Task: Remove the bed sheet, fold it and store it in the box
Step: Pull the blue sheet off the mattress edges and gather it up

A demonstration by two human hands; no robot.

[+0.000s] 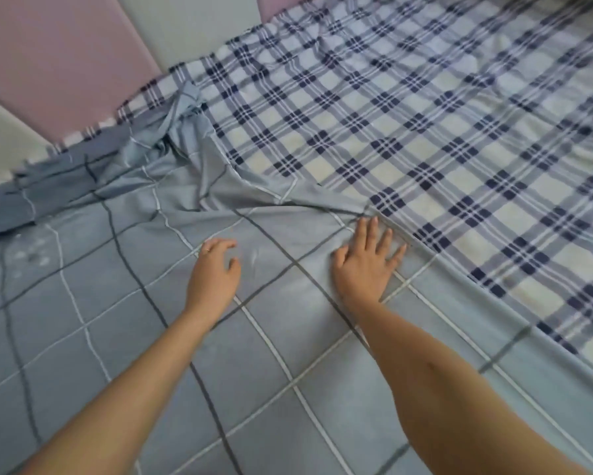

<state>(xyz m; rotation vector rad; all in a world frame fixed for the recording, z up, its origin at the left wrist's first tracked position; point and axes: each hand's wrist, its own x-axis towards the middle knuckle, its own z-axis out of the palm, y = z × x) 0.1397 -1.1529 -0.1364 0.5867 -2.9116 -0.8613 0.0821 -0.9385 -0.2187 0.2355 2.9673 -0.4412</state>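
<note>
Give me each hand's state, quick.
Left hand: open, fingers loosely curled, holding nothing.
Right hand: open, fingers spread flat on the blue-grey sheet.

Grey-blue grid bed sheet (123, 337), navy-plaid underlay (425, 132)

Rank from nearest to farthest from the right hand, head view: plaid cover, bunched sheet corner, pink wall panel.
1. plaid cover, beside the right hand
2. bunched sheet corner, ahead and left
3. pink wall panel, far upper left

both hands (365, 258) flat on blue sheet (288, 337)
</note>
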